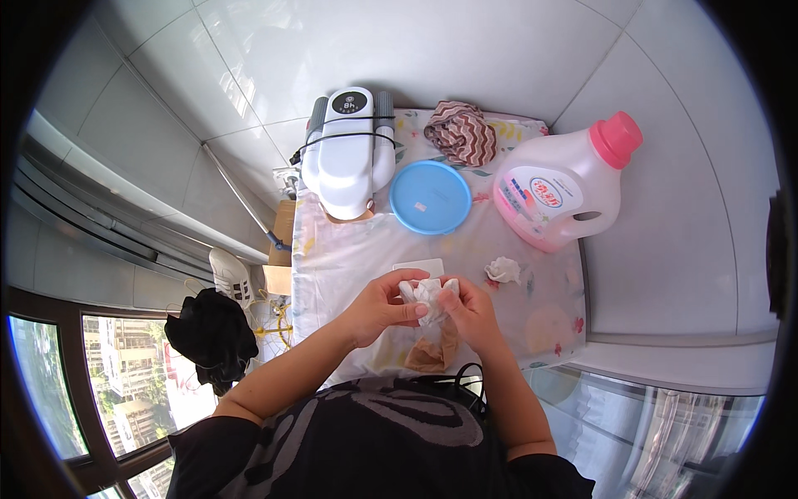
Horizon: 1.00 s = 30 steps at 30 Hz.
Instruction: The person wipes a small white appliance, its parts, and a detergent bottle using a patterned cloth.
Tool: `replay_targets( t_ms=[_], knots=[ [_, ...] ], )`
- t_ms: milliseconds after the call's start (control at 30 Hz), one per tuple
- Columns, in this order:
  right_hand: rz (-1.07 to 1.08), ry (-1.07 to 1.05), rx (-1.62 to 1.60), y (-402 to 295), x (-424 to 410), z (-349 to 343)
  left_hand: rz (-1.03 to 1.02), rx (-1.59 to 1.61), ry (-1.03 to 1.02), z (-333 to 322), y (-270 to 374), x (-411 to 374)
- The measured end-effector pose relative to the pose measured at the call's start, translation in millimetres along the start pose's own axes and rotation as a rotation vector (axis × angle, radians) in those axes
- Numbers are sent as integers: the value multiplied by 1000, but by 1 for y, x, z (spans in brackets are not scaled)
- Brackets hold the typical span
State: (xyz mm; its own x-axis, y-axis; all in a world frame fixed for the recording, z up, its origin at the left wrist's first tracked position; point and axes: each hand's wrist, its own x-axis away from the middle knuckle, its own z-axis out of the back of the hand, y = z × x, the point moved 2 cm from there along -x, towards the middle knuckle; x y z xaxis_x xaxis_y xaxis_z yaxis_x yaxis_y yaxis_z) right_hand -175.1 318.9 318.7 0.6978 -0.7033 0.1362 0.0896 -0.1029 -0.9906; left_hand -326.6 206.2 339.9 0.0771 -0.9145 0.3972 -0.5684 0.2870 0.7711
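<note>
Between my two hands is a crumpled white tissue (430, 296). My left hand (389, 305) grips its left side with thumb and fingers, while my right hand (466, 309) pinches its right side. Just behind the hands lies a flat white rectangular item (426, 266), its near part hidden by them. A second crumpled white tissue (503, 270) rests on the floral tablecloth (349, 280) to the right. Below the hands, close to my body, is a crumpled brown piece (430, 354), paper or cloth; I cannot tell which.
A white appliance (346, 162) with a corded body stands at the back left, beside a round blue lid (430, 198). Behind are a zigzag-patterned cloth (461, 133) and, right, a pink-capped detergent bottle (561, 187). A cardboard box (278, 279) and a sneaker (230, 274) are left of the table.
</note>
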Motion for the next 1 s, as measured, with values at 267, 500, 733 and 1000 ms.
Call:
replay_targets(
  t_ms=[267,500,733,1000],
  knots=[
    [373,330,1132,28,-26,74,15,-59,417,65,-16,31],
    [71,-142,98,-28,-21,-70,65,213,384,72,-33,37],
    [381,-308,418,-15,-23,-102,19,206,421,63,-20,43],
    [174,622,837,29,-125,18,-103,243,503,84,-4,40]
  ],
)
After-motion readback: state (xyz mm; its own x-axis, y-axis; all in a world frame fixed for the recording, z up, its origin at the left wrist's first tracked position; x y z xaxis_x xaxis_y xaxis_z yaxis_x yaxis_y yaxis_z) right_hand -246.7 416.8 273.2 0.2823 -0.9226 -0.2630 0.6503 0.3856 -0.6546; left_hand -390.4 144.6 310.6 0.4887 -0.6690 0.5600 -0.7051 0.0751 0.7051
